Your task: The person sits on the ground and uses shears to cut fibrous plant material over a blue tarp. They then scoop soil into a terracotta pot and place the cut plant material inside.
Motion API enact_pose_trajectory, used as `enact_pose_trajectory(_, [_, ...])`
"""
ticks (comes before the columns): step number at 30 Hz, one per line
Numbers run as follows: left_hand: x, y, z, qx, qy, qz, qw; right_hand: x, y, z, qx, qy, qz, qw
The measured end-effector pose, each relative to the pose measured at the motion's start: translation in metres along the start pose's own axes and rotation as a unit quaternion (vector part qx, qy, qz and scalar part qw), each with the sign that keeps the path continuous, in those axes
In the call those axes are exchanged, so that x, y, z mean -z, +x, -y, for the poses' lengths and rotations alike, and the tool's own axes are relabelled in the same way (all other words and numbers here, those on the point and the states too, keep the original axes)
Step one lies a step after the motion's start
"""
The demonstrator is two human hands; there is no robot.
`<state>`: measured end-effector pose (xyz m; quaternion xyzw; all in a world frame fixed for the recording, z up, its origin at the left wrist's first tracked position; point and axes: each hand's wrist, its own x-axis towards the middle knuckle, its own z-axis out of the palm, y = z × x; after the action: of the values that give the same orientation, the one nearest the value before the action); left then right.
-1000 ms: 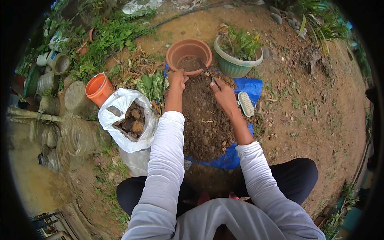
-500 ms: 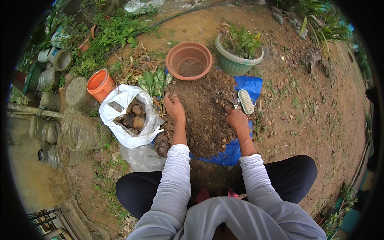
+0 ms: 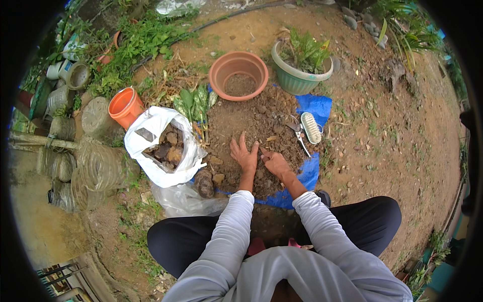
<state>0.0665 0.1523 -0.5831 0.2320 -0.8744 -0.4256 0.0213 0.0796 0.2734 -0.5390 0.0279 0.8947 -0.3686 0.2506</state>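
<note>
1. I count two bare hands from here: one left hand [image 3: 245, 155] and one right hand [image 3: 275, 164].
2. I make it two large pots close by: one brown pot [image 3: 217, 83] and one green pot [image 3: 298, 84].
3. I see one orange bucket [image 3: 133, 116].
4. I find one white bag [image 3: 157, 173].
5. I get one scrub brush [image 3: 311, 128] and one pair of pruning shears [image 3: 299, 134].
6. I have one soil heap [image 3: 251, 113].

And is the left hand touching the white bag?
Apart: the head view shows a strip of dirt between the left hand and the white bag.
</note>
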Motion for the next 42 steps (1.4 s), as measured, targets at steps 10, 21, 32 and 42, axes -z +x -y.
enact_pose_trajectory(10, [0.024,0.019,-0.067,0.031,-0.396,-0.14,0.907,0.045,-0.018,0.054,0.051,0.002,-0.032,0.998])
enact_pose_trajectory(21, [0.08,0.107,-0.202,0.07,-0.61,-0.103,0.783,0.141,-0.013,0.176,0.108,-0.117,-0.179,0.971])
enact_pose_trajectory(32, [0.126,0.146,-0.169,0.069,-0.529,0.047,0.844,0.134,-0.006,0.124,0.065,-0.051,-0.226,0.971])
enact_pose_trajectory(42, [0.058,0.079,-0.029,-0.097,0.03,0.036,0.994,0.106,0.004,-0.012,-0.094,0.019,-0.01,0.995])
